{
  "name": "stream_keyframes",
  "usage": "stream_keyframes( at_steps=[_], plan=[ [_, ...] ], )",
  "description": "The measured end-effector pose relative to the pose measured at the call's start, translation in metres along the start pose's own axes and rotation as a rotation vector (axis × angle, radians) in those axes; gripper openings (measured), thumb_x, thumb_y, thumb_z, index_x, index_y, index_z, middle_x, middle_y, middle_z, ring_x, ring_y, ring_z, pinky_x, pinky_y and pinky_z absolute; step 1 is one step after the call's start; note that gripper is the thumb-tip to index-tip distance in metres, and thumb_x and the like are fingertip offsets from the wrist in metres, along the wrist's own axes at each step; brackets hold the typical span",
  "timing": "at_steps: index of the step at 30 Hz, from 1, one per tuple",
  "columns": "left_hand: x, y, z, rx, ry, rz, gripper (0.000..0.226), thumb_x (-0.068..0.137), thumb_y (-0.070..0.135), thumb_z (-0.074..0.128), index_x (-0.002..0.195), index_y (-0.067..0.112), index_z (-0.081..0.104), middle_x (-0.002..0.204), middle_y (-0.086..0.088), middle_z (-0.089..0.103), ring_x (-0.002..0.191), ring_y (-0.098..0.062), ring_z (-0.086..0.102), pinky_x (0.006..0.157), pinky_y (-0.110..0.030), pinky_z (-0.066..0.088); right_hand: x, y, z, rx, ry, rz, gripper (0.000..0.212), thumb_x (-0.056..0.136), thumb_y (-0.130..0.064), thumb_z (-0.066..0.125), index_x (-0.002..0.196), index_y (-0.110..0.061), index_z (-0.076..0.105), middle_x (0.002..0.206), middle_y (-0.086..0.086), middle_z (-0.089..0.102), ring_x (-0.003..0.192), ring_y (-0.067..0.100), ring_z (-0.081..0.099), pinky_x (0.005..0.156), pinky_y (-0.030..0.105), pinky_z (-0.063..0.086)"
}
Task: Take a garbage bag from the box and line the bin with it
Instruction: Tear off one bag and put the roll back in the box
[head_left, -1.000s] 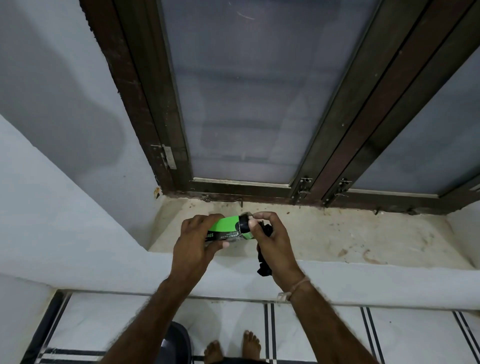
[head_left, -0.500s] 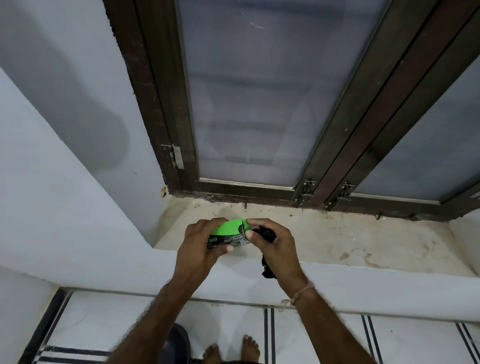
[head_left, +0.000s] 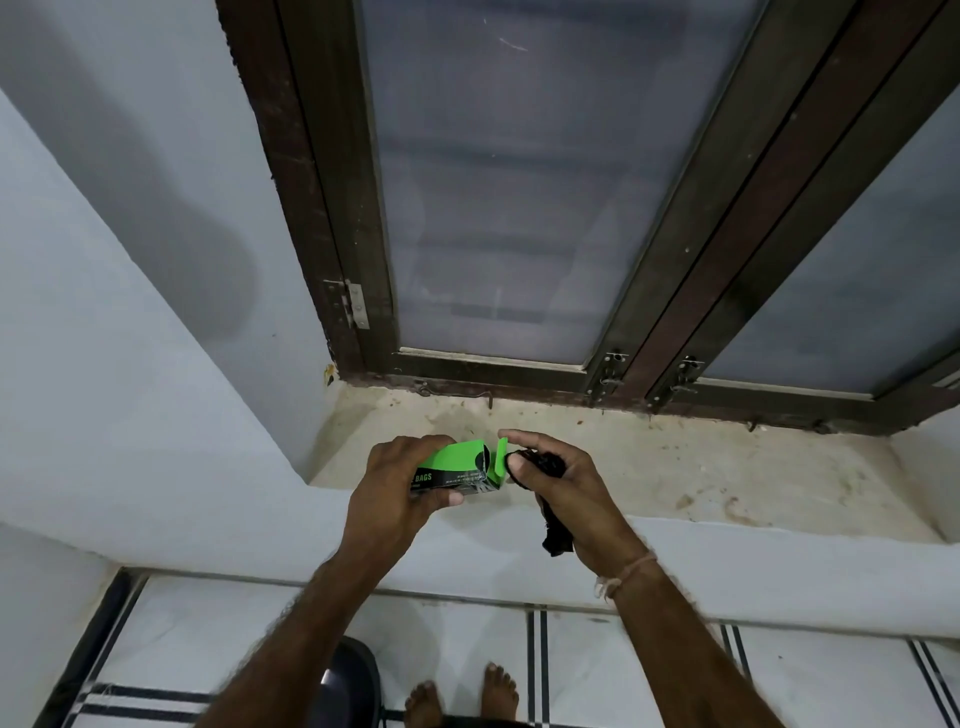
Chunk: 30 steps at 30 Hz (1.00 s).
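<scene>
My left hand (head_left: 397, 486) grips a green and black box (head_left: 457, 467) of garbage bags, held level above the window sill. The box's end flap (head_left: 501, 462) stands open towards the right. My right hand (head_left: 563, 486) is closed on a crumpled black garbage bag (head_left: 556, 530), whose loose end hangs below the palm; its index finger reaches over the flap. A dark bin (head_left: 350, 686) stands on the floor below, mostly hidden behind my left forearm.
A stained stone window sill (head_left: 675, 467) runs under a dark wooden window frame (head_left: 519, 371) with frosted panes. White walls flank the left side. Bare feet (head_left: 462, 696) stand on a white tiled floor with black stripes.
The green flap at the box's end has swung open. My right hand has drawn slightly right, away from the box, with the black bag in it.
</scene>
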<state>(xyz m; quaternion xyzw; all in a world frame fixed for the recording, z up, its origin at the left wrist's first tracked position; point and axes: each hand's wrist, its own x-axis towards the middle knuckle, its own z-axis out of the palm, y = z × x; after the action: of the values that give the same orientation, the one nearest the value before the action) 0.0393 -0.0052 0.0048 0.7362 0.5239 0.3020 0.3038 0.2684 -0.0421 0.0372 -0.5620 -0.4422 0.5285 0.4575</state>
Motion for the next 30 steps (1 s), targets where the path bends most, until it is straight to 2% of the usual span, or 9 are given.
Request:
stream_keyframes(
  at_steps=[2, 4, 7, 10, 18, 22, 24, 27, 30],
  plan=[
    [0.000, 0.002, -0.002, 0.015, -0.001, 0.008, 0.055, 0.081, 0.035, 0.083, 0.132, 0.035, 0.062, 0.115, 0.016, 0.061, 0.111, -0.013, 0.045, 0.081, -0.016, 0.040, 0.005, 0.002, 0.001, -0.012, -0.025, -0.011, 0.029, 0.096, -0.024, 0.074, 0.125, -0.026, 0.075, 0.077, -0.001, 0.075, 0.062, 0.034, 0.046, 0.066, 0.066, 0.051],
    [0.000, 0.002, -0.003, 0.037, -0.008, 0.020, 0.056, 0.081, 0.035, 0.083, 0.132, 0.035, 0.062, 0.117, 0.013, 0.063, 0.111, -0.014, 0.046, 0.081, -0.020, 0.043, 0.005, 0.003, 0.005, -0.028, -0.025, -0.020, 0.025, 0.093, -0.027, 0.077, 0.118, -0.028, 0.077, 0.094, 0.016, 0.076, 0.073, 0.047, 0.053, 0.079, 0.079, 0.047],
    [-0.001, 0.003, -0.004, 0.037, -0.013, 0.032, 0.056, 0.079, 0.036, 0.083, 0.131, 0.035, 0.062, 0.116, 0.011, 0.064, 0.111, -0.015, 0.047, 0.083, -0.023, 0.044, 0.005, 0.004, 0.006, -0.025, 0.002, -0.035, 0.018, 0.091, -0.023, 0.079, 0.109, -0.024, 0.077, 0.084, 0.014, 0.072, 0.062, 0.032, 0.050, 0.059, 0.051, 0.054],
    [-0.004, 0.004, -0.006, 0.032, -0.017, 0.031, 0.055, 0.077, 0.039, 0.081, 0.130, 0.036, 0.063, 0.116, 0.012, 0.063, 0.111, -0.015, 0.046, 0.084, -0.026, 0.045, 0.004, 0.006, 0.006, -0.034, 0.007, -0.057, 0.013, 0.093, -0.015, 0.077, 0.104, -0.012, 0.073, 0.070, -0.003, 0.066, 0.044, 0.013, 0.038, 0.046, 0.023, 0.038],
    [0.000, 0.004, -0.006, 0.089, -0.066, 0.070, 0.057, 0.077, 0.046, 0.077, 0.131, 0.032, 0.065, 0.121, 0.008, 0.065, 0.113, -0.015, 0.048, 0.083, -0.015, 0.038, 0.011, 0.012, 0.003, -0.020, -0.061, -0.035, 0.021, 0.087, -0.033, 0.079, 0.100, -0.018, 0.073, 0.086, 0.006, 0.070, 0.075, 0.036, 0.053, 0.072, 0.064, 0.051],
    [0.003, 0.006, -0.002, 0.089, -0.054, 0.044, 0.056, 0.078, 0.036, 0.084, 0.131, 0.031, 0.066, 0.121, 0.006, 0.066, 0.113, -0.018, 0.048, 0.084, -0.013, 0.036, 0.012, 0.015, 0.005, 0.023, -0.028, -0.029, 0.020, 0.092, -0.021, 0.078, 0.109, -0.016, 0.069, 0.070, 0.001, 0.062, 0.058, 0.023, 0.047, 0.057, 0.033, 0.045],
    [0.004, 0.006, 0.001, 0.111, -0.036, 0.019, 0.056, 0.078, 0.032, 0.086, 0.131, 0.030, 0.066, 0.121, 0.006, 0.066, 0.114, -0.019, 0.049, 0.082, -0.012, 0.035, 0.012, 0.017, 0.009, 0.038, -0.010, -0.027, 0.020, 0.093, -0.017, 0.076, 0.112, -0.017, 0.069, 0.070, -0.001, 0.064, 0.057, 0.019, 0.052, 0.056, 0.030, 0.048],
    [0.008, 0.003, 0.007, 0.152, -0.020, -0.010, 0.056, 0.080, 0.031, 0.085, 0.132, 0.028, 0.065, 0.122, 0.004, 0.066, 0.115, -0.021, 0.049, 0.079, -0.015, 0.037, 0.017, 0.023, 0.012, 0.081, -0.063, -0.017, 0.027, 0.094, -0.015, 0.075, 0.121, -0.019, 0.075, 0.110, 0.002, 0.078, 0.103, 0.021, 0.072, 0.088, 0.026, 0.057],
    [0.016, -0.006, 0.012, 0.177, -0.010, -0.031, 0.055, 0.080, 0.032, 0.084, 0.131, 0.027, 0.065, 0.121, 0.002, 0.066, 0.116, -0.023, 0.050, 0.080, -0.030, 0.049, 0.027, 0.027, 0.009, 0.066, -0.054, 0.022, 0.031, 0.095, -0.016, 0.074, 0.125, -0.022, 0.075, 0.122, 0.005, 0.076, 0.114, 0.019, 0.070, 0.092, 0.023, 0.056]
  ],
)
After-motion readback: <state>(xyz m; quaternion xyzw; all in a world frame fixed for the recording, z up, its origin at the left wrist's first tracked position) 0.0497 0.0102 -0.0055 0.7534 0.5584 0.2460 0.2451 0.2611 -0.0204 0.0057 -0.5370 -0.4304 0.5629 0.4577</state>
